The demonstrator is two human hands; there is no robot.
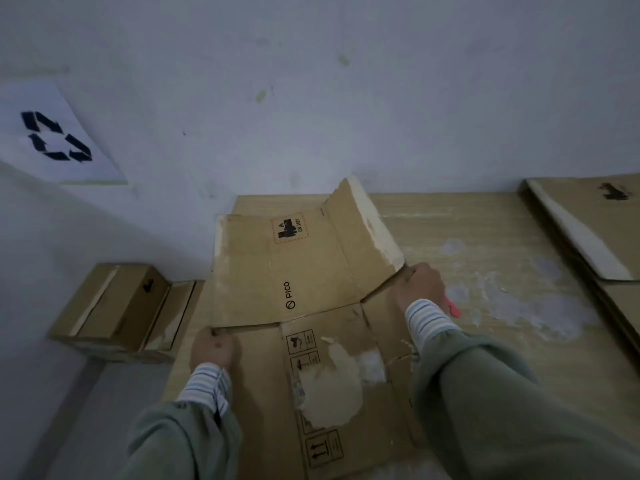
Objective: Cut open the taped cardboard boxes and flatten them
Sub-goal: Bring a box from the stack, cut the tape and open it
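An opened brown cardboard box (298, 271) printed "PICO" lies spread on the wooden table (485, 237). Its far half is bent upward along a crease, and its near panel (332, 382) lies flat with torn white patches. My left hand (213, 348) grips the box's left edge at the crease. My right hand (420, 285) grips the right edge at the same crease, under the raised flap. A pink cutter (452, 304) pokes out beside my right wrist; whether that hand holds it is unclear.
A closed taped cardboard box (110, 306) sits lower down at the left, beside the table and against the wall. A stack of flattened cardboard (588, 230) lies at the table's far right. A recycling sign (55, 136) hangs on the wall.
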